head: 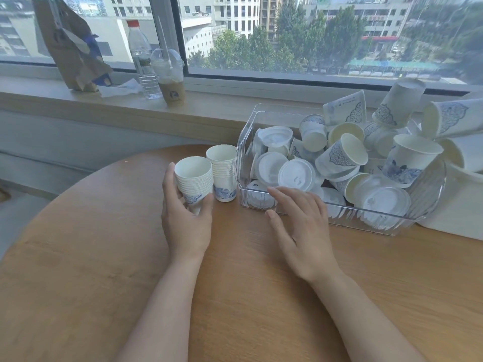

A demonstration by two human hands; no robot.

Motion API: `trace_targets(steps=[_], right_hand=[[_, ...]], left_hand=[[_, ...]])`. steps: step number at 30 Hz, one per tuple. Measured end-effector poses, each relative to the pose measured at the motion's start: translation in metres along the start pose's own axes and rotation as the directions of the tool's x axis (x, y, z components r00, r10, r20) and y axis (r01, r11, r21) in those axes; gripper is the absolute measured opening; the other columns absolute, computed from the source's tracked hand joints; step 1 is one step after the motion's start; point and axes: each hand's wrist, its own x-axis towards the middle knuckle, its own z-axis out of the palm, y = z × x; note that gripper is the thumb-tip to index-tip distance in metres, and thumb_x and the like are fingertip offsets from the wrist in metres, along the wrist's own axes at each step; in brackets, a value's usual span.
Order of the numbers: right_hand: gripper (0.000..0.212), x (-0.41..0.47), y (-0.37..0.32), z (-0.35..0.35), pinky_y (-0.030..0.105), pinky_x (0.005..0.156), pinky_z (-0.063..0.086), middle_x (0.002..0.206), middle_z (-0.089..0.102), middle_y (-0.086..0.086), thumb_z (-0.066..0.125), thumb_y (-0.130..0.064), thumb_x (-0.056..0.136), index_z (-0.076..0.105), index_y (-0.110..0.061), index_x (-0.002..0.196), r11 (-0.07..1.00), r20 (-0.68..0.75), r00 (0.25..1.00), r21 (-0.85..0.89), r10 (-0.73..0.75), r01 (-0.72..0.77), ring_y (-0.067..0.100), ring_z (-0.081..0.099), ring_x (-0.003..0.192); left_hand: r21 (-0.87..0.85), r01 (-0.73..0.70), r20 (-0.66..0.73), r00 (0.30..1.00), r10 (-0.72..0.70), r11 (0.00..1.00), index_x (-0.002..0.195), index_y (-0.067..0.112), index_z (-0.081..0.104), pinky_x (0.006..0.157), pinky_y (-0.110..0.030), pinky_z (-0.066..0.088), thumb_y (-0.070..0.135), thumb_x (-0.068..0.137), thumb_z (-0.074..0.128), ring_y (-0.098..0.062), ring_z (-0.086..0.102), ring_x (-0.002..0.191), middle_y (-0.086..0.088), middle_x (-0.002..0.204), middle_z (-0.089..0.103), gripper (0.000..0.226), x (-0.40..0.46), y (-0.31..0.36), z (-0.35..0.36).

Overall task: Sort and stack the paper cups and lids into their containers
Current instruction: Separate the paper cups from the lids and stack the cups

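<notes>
My left hand (187,218) grips a stack of nested white paper cups (194,180) with a blue pattern, held just above the round wooden table. A second stack of cups (224,171) stands upright on the table right beside it. My right hand (300,220) hovers with relaxed fingers at the near left corner of a clear plastic bin (339,218), holding nothing. The bin is heaped with loose patterned cups (342,158) and white plastic lids (296,176), some cups spilling over its right side.
A white container (460,212) stands right of the bin. On the window sill sit a brown paper bag (70,48), a water bottle (142,56) and an iced drink cup (170,77). The wooden table (104,257) stretches toward me.
</notes>
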Motion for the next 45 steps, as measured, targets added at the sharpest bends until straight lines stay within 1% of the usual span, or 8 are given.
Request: trace_targets(steps=[14, 17, 22, 25, 32, 36, 41, 45], right_hand=[[0.043, 0.000, -0.002, -0.001, 0.045, 0.120, 0.029, 0.140, 0.060, -0.012, 0.049, -0.042, 0.105, 0.060, -0.028, 0.144, 1.000, 0.006, 1.000, -0.008, 0.000, 0.000, 0.013, 0.049, 0.135], [0.043, 0.001, -0.002, -0.002, 0.044, 0.120, 0.029, 0.140, 0.060, -0.011, 0.048, -0.043, 0.105, 0.060, -0.028, 0.144, 1.000, 0.016, 1.000, -0.005, 0.002, -0.001, 0.013, 0.049, 0.136], [0.042, 0.001, -0.002, -0.009, 0.038, 0.119, 0.030, 0.142, 0.058, -0.012, 0.052, -0.041, 0.105, 0.060, -0.028, 0.144, 0.997, 0.015, 0.999, 0.060, 0.044, -0.045, 0.012, 0.047, 0.138], [0.038, 0.003, -0.003, -0.017, 0.021, 0.115, 0.031, 0.137, 0.056, -0.016, 0.057, -0.036, 0.104, 0.063, -0.026, 0.140, 0.983, -0.044, 0.996, 0.168, 0.083, -0.075, -0.002, 0.046, 0.132], [0.029, 0.020, 0.013, -0.052, 0.021, 0.088, 0.049, 0.129, 0.058, -0.007, 0.068, -0.015, 0.100, 0.070, -0.021, 0.129, 0.942, -0.365, 0.886, 0.278, 0.286, -0.190, 0.011, 0.062, 0.101], [0.047, 0.027, 0.036, -0.072, 0.011, 0.086, 0.044, 0.146, 0.052, -0.012, 0.065, -0.016, 0.102, 0.056, -0.025, 0.148, 0.923, -0.301, 0.882, 0.244, 0.362, -0.296, 0.003, 0.061, 0.096], [0.046, 0.027, 0.051, -0.076, 0.035, 0.090, 0.054, 0.135, 0.061, -0.011, 0.067, -0.015, 0.101, 0.058, -0.026, 0.145, 0.908, -0.258, 0.878, 0.229, 0.403, -0.349, 0.006, 0.064, 0.095], [0.041, 0.026, 0.055, -0.077, 0.033, 0.086, 0.054, 0.133, 0.061, -0.013, 0.068, -0.017, 0.101, 0.060, -0.029, 0.139, 0.915, -0.250, 0.888, 0.225, 0.386, -0.334, 0.004, 0.064, 0.101]], left_hand=[[0.040, -0.008, -0.070, 0.997, 0.011, 0.999, 0.165, 0.033, 0.027, 0.111, -0.048, 0.050, 0.019, 0.087, 0.083, -0.017, 0.061, 0.131, 0.001, 0.161, 0.047, 0.097, 0.002, 0.000, -0.004], [0.130, -0.091, -0.096, 0.990, 0.104, 0.987, 0.165, 0.026, 0.030, 0.112, -0.037, 0.043, 0.025, 0.087, 0.083, -0.021, 0.052, 0.137, -0.003, 0.152, 0.048, 0.094, -0.001, 0.002, -0.006], [0.385, -0.288, -0.132, 0.923, 0.361, 0.877, 0.156, 0.013, 0.044, 0.112, -0.047, 0.035, 0.029, 0.087, 0.083, -0.036, 0.046, 0.137, -0.015, 0.149, 0.048, 0.081, -0.009, 0.015, -0.009], [0.429, -0.396, -0.095, 0.874, 0.476, 0.812, 0.151, 0.014, 0.049, 0.107, -0.047, 0.036, 0.033, 0.087, 0.083, -0.037, 0.048, 0.132, -0.012, 0.148, 0.050, 0.075, -0.014, 0.022, -0.003], [0.263, -0.598, 0.137, 0.800, 0.585, 0.757, 0.150, 0.016, 0.049, 0.116, -0.039, 0.033, 0.036, 0.090, 0.074, -0.031, 0.048, 0.137, -0.011, 0.145, 0.050, 0.068, -0.045, 0.048, 0.042], [0.139, -0.558, 0.231, 0.821, 0.522, 0.818, 0.147, 0.015, 0.052, 0.111, -0.041, 0.044, 0.032, 0.092, 0.072, -0.026, 0.055, 0.126, -0.004, 0.135, 0.057, 0.061, -0.060, 0.057, 0.065], [0.044, -0.509, 0.311, 0.824, 0.473, 0.859, 0.142, 0.015, 0.055, 0.105, -0.051, 0.049, 0.028, 0.092, 0.071, -0.024, 0.059, 0.124, 0.002, 0.131, 0.059, 0.054, -0.075, 0.054, 0.078], [0.042, -0.517, 0.375, 0.801, 0.466, 0.855, 0.145, 0.013, 0.054, 0.109, -0.049, 0.047, 0.028, 0.090, 0.072, -0.022, 0.059, 0.125, 0.002, 0.134, 0.058, 0.060, -0.080, 0.048, 0.074]])
